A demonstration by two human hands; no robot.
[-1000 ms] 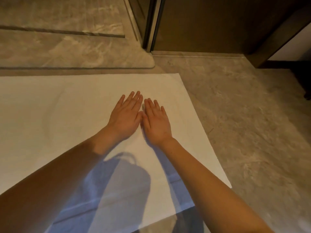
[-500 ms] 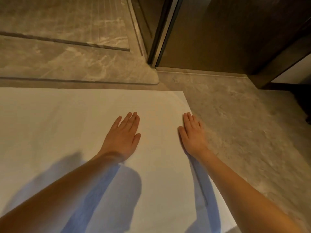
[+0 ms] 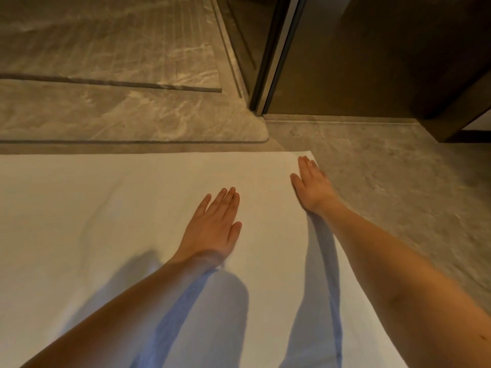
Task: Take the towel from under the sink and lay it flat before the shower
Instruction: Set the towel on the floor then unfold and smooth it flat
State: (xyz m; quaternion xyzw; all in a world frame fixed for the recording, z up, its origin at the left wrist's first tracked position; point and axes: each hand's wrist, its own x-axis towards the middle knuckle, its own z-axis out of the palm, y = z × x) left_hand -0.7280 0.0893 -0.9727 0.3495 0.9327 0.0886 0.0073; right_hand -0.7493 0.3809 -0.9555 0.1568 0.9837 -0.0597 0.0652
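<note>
A white towel [image 3: 111,224] lies spread flat on the stone floor, its far edge running along the raised shower threshold [image 3: 127,123]. My left hand [image 3: 212,229] rests palm down on the towel's middle, fingers straight and together. My right hand [image 3: 310,184] lies flat on the towel's right edge near its far right corner, fingers straight, with its outer side over the bare floor. Both forearms cast bluish shadows across the cloth.
The shower floor [image 3: 106,41] lies beyond the threshold, with a metal door frame [image 3: 276,57] at its right corner. A dark brown wall panel [image 3: 372,62] stands behind. Bare marbled floor [image 3: 398,195] stretches to the right of the towel.
My right hand has slid from beside the left hand out to the towel's right edge and then up toward the far corner. My left hand stays pressed on the middle.
</note>
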